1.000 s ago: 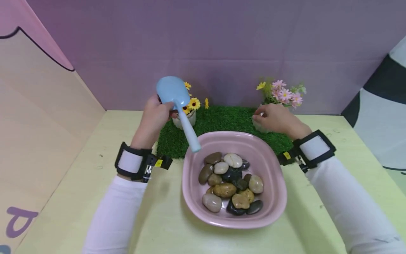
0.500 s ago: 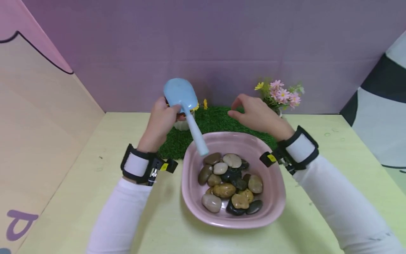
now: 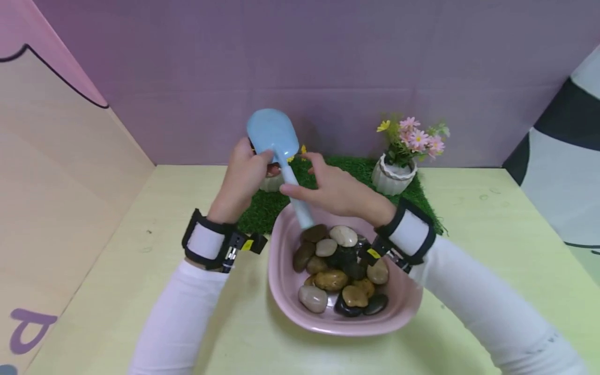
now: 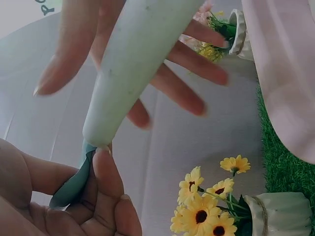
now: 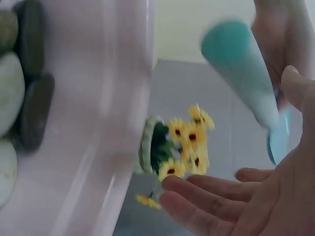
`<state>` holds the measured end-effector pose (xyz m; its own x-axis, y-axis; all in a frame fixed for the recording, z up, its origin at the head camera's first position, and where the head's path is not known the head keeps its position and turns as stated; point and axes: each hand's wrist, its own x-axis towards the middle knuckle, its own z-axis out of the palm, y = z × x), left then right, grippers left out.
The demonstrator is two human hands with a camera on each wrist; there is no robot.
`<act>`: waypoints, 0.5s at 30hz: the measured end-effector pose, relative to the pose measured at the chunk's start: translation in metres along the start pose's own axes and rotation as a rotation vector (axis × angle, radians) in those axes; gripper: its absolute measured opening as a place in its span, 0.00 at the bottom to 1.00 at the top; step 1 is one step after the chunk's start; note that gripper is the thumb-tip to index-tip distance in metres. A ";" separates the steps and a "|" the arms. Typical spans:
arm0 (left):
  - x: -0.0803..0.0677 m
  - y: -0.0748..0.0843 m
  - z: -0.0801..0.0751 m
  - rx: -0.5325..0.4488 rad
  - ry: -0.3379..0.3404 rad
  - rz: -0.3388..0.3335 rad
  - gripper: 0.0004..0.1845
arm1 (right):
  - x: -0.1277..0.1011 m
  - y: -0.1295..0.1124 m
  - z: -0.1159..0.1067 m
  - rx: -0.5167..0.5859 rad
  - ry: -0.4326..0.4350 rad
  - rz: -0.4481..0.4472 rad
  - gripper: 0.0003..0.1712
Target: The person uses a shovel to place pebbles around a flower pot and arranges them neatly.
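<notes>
The left hand point(image 3: 245, 174) pinches the scoop point(image 3: 274, 133), probably light and stiff; the right hand point(image 3: 335, 190), spread wide, is by its handle point(image 3: 303, 212), the surest grip.

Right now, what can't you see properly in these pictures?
- Head view: most of the yellow dark-centered flowers, behind the left hand, blue scoop and right hand.
- Head view: parts of some pebbles, under the right wrist camera.
- Left wrist view: the end of the scoop's handle, cut off by the top edge.
- Right wrist view: some pebbles, cut off by the left edge.
</notes>
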<state>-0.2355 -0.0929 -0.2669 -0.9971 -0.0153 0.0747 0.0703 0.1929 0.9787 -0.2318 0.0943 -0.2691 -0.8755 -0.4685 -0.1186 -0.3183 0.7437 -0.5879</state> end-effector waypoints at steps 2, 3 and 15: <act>-0.001 0.001 0.000 -0.001 -0.006 -0.002 0.21 | 0.001 -0.004 0.007 -0.013 -0.016 0.016 0.56; -0.002 0.002 -0.001 0.002 -0.009 -0.003 0.22 | 0.002 -0.005 0.010 -0.019 -0.017 0.014 0.55; -0.002 0.003 -0.001 -0.044 -0.069 0.117 0.24 | 0.007 -0.009 0.029 0.275 0.149 -0.072 0.09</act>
<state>-0.2329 -0.0933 -0.2639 -0.9815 0.0730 0.1772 0.1863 0.1459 0.9716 -0.2247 0.0702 -0.2883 -0.9043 -0.4252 0.0375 -0.2887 0.5445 -0.7875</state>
